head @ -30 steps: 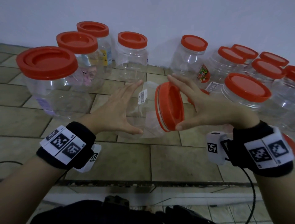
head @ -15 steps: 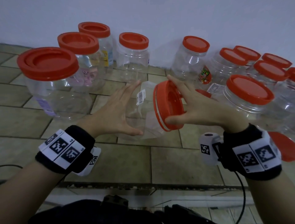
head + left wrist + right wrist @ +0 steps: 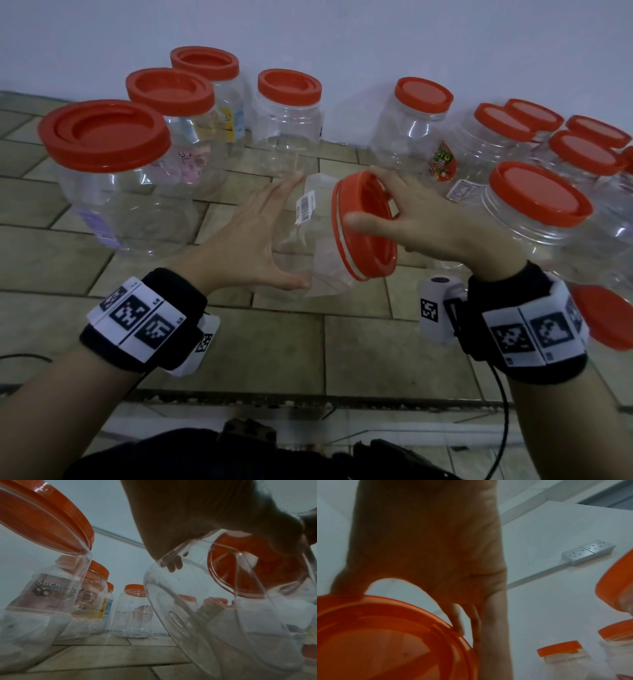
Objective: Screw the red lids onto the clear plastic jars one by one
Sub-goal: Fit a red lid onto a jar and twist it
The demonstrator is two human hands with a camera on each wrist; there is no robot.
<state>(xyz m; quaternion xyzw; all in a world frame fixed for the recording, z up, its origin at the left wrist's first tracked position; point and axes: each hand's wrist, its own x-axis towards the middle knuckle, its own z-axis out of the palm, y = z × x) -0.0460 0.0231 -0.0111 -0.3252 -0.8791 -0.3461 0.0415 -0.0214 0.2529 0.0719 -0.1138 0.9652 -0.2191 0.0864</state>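
Observation:
A clear plastic jar [image 3: 308, 246] lies tilted on its side above the tiled floor, mouth to the right. My left hand [image 3: 253, 236] holds its base end, fingers over the top and thumb underneath. The red lid [image 3: 370, 240] sits on the jar's mouth. My right hand [image 3: 431, 222] grips the lid by its rim, thumb on the near edge and fingers on the far edge. In the left wrist view the jar [image 3: 205, 615] fills the right side and the lid [image 3: 257, 574] shows through it. The right wrist view shows the lid [image 3: 385, 635] under blurred fingers [image 3: 474, 622].
Capped clear jars stand all round: a large one at the left [image 3: 102, 137], several along the white wall [image 3: 289, 89], several more at the right [image 3: 537, 195]. A loose red lid [image 3: 603, 315] lies by my right wrist. The tiled floor [image 3: 239, 342] is bare in front of me.
My right hand has turned on the lid: the thumb has climbed from the lid's lower edge to its upper near edge. The left hand and the jar have barely moved.

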